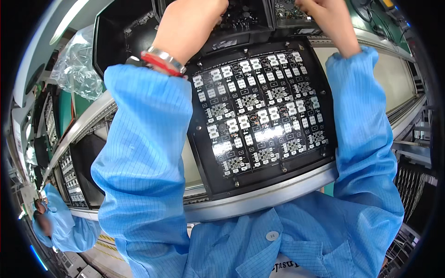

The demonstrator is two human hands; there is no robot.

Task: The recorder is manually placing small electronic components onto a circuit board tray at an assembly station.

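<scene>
My left hand (190, 25) reaches over a black bin (232, 38) of small dark parts at the top of the view. Its fingers look curled together, though the upper picture edge cuts off part of them. My right hand (328, 21) is over an adjoining black bin (296, 24) holding small electronic pieces, with its fingers bent in a pinch. Whatever either hand holds is hidden. Between my forearms lies a large panel of populated circuit boards (264, 109), flat in a black carrier frame (259, 177) with metal pins around its border.
The carrier rests across a conveyor with a metal rail (259, 201) in front of me. A big black bin (113, 41) and a clear plastic bag (78, 65) are at the upper left. A co-worker in a blue smock (67, 224) is at the lower left, beside another board panel (72, 180).
</scene>
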